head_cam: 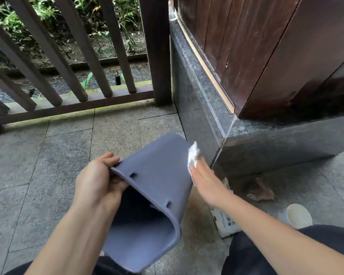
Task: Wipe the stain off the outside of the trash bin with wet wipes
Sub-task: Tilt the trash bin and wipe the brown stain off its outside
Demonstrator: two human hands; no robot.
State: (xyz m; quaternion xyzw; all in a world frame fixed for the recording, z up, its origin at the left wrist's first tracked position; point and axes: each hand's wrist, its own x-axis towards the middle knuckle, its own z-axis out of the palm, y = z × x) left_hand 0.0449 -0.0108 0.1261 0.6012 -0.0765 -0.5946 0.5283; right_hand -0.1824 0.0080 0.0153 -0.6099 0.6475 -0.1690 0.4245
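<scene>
A blue-grey plastic trash bin [157,171] is tipped on its side above the paved floor, its open mouth facing me. My left hand [96,181] grips the rim at the bin's left edge, thumb inside. My right hand [205,179] presses a crumpled white wet wipe [193,155] against the bin's outer right wall, fingers fairly straight; part of the wipe sticks up past my fingertips. No stain shows on the upper face of the bin; the wall under the wipe is hidden.
A white packet with print [224,223] lies on the floor under my right forearm, a paper cup [298,215] to its right, brown debris [262,190] beyond. A dark stone plinth [199,108] and wooden wall stand right; a wooden railing [68,76] runs behind.
</scene>
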